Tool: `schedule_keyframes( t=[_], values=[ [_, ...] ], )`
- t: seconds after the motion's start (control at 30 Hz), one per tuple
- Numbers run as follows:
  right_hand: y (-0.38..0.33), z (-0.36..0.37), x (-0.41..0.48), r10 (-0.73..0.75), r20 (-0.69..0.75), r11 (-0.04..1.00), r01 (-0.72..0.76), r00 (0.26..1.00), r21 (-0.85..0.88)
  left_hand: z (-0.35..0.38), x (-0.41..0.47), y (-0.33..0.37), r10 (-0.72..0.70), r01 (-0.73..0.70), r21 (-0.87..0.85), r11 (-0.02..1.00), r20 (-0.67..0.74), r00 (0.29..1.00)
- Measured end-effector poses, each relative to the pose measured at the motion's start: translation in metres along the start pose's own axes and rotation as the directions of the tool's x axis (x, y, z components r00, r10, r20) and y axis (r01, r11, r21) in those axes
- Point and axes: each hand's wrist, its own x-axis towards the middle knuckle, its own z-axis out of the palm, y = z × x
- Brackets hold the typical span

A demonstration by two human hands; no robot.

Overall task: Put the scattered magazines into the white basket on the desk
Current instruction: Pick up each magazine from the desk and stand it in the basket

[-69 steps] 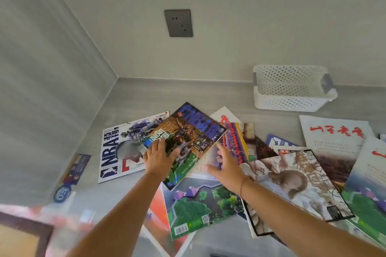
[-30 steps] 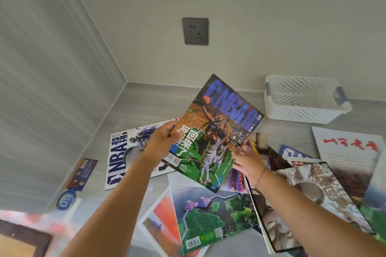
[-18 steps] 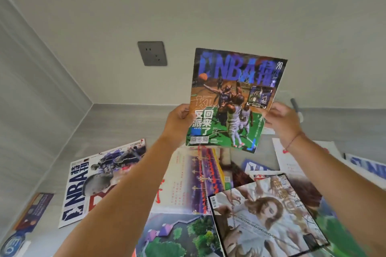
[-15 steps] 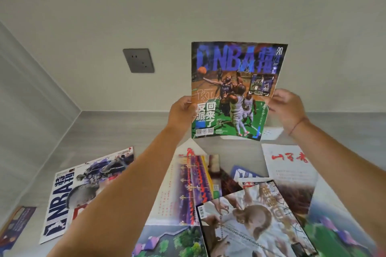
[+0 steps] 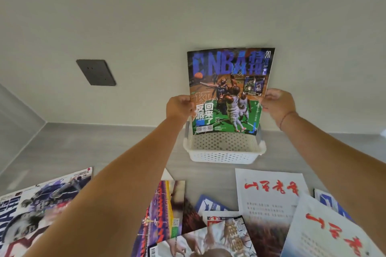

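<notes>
I hold an NBA magazine [image 5: 227, 92] with a blue title and a green court upright, cover towards me. My left hand [image 5: 179, 107] grips its left edge and my right hand [image 5: 276, 103] grips its right edge. Its bottom edge sits just above the opening of the white perforated basket [image 5: 224, 153], which stands on the grey desk [image 5: 73, 148] against the back wall. The magazine hides the basket's back wall. Several other magazines lie scattered on the desk in front of the basket.
On the desk lie a white NBA magazine [image 5: 35, 213] at the left, a purple one [image 5: 165, 215] in the middle, and white ones with red script [image 5: 269, 196] at the right. A dark wall socket [image 5: 96, 72] is on the back wall. A side wall closes the left.
Both hands lifted the NBA magazine off the pile, turned it upright and carried it to the right until it stands over the basket.
</notes>
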Motion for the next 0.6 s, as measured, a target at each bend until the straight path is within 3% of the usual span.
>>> schedule_keyframes(
  t=[0.13,0.37,0.6],
  values=[
    [0.019,0.008,0.017,0.06,-0.003,0.998,-0.06,0.998,0.022,0.014,0.019,-0.02,-0.014,0.019,0.091,0.996,-0.055,0.998],
    [0.039,0.015,0.04,0.114,0.056,0.992,-0.116,0.992,0.045,0.027,0.048,-0.044,-0.112,0.123,0.072,0.99,-0.139,0.984],
    [0.052,0.02,0.043,0.135,-0.066,0.99,-0.138,0.989,-0.041,0.032,0.06,-0.048,-0.108,0.119,0.059,0.991,-0.159,0.981]
  ],
)
